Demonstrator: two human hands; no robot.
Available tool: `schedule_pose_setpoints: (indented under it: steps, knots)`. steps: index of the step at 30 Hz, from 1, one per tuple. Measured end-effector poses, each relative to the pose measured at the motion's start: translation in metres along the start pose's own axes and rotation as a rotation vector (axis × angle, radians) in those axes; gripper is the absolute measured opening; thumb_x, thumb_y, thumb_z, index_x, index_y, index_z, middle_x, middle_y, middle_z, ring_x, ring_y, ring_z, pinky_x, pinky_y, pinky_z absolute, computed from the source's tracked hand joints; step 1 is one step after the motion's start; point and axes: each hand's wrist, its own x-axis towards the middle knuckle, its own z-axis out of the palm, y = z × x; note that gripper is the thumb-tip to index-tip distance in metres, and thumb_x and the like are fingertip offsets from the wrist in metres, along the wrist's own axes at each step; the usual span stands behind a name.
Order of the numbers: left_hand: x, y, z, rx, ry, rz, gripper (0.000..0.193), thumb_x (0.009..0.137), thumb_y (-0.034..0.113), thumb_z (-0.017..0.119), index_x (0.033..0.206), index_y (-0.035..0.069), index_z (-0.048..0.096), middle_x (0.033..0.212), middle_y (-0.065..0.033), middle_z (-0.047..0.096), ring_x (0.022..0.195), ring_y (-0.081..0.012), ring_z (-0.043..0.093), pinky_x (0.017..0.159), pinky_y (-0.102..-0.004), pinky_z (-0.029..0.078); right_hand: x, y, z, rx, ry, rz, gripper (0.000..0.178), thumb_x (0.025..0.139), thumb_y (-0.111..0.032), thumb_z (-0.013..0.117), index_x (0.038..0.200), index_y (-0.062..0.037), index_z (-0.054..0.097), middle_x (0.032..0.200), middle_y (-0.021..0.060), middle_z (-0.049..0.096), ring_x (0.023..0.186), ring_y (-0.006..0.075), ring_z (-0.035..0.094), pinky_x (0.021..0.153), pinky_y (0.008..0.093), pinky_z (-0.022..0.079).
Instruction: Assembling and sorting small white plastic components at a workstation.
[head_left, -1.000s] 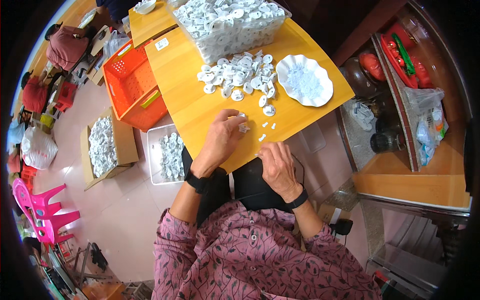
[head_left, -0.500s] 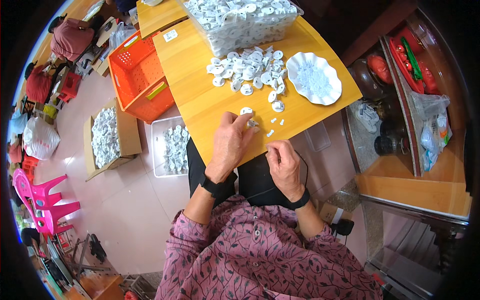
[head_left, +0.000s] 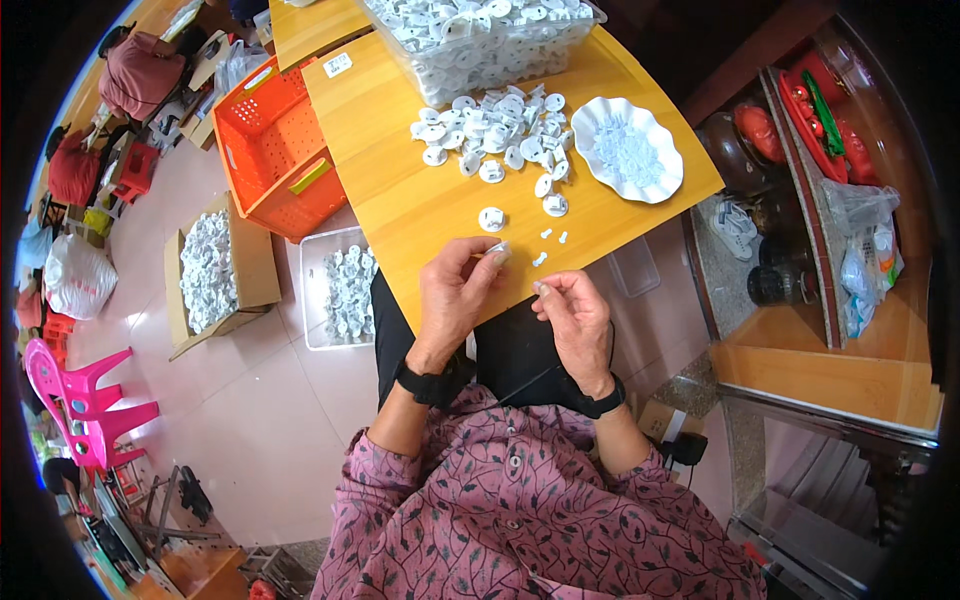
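My left hand (head_left: 455,295) holds a round white plastic part (head_left: 497,253) at the near edge of the wooden table (head_left: 390,180). My right hand (head_left: 572,318) pinches a tiny white piece (head_left: 540,287) between thumb and fingers, close beside the left hand. A few tiny white pieces (head_left: 550,238) lie on the table just beyond my hands. Farther back sits a heap of round white parts (head_left: 490,130), with single ones at its near side (head_left: 491,218).
A white scalloped dish (head_left: 627,148) stands at the table's right. A clear bin of white parts (head_left: 480,35) fills the far edge. Left on the floor are an orange crate (head_left: 280,150), a clear tub (head_left: 340,290) and a cardboard box (head_left: 215,270) of parts. Shelves stand right.
Both hands have drawn back from the table top toward my lap. The left hand now has a round white part lifted at the table edge, the right a tiny piece.
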Motion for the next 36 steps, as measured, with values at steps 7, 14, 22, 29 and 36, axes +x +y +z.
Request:
schedule_pose_setpoints:
  steps: [7,14,22,29,36]
  knots:
    - [-0.018,-0.001,-0.014,-0.095,-0.130,0.120,0.019,0.092,0.000,0.066,0.111,-0.003,0.068,0.109,-0.0087,0.067,0.097,-0.0183,0.068,0.088,-0.0305,0.057,-0.003,-0.021,0.010,-0.017,0.006,-0.059,0.009,0.096,-0.001,0.060,0.105,-0.0002,0.062,0.089,0.0005,0.063,0.074,0.0059,0.060,0.066,0.0210,0.051]
    - [-0.031,0.004,-0.020,-0.214,-0.167,0.067,0.026,0.090,-0.003,0.068,0.116,-0.001,0.068,0.118,-0.0110,0.064,0.104,-0.0193,0.066,0.095,-0.0322,0.054,-0.003,-0.023,0.016,-0.092,-0.011,-0.179,0.014,0.091,0.007,0.061,0.104,0.0022,0.062,0.095,0.0041,0.060,0.077,0.0071,0.057,0.068,0.0216,0.049]
    - [-0.038,-0.001,-0.021,-0.425,-0.192,0.009,0.040,0.089,-0.003,0.069,0.128,-0.001,0.060,0.117,-0.0106,0.067,0.107,-0.0188,0.064,0.098,-0.0356,0.054,-0.006,-0.024,0.024,-0.048,0.004,-0.214,0.016,0.090,0.007,0.063,0.104,0.0010,0.064,0.096,0.0047,0.063,0.080,0.0075,0.060,0.071,0.0216,0.050]
    - [-0.040,-0.003,-0.025,-0.435,-0.232,-0.007,0.038,0.088,-0.003,0.070,0.126,-0.002,0.061,0.117,-0.0113,0.067,0.106,-0.0199,0.065,0.097,-0.0369,0.055,-0.008,-0.022,0.026,-0.163,0.033,-0.259,0.018,0.088,0.005,0.068,0.105,-0.0002,0.066,0.091,0.0060,0.069,0.076,0.0093,0.065,0.067,0.0242,0.053]
    - [-0.042,0.001,-0.025,-0.581,-0.269,-0.070,0.038,0.089,-0.003,0.068,0.127,-0.001,0.060,0.121,-0.0137,0.066,0.111,-0.0231,0.065,0.098,-0.0400,0.055,-0.010,-0.029,0.028,-0.245,0.023,-0.309,0.020,0.086,0.005,0.069,0.105,-0.0011,0.067,0.089,0.0079,0.070,0.074,0.0123,0.067,0.065,0.0255,0.054]
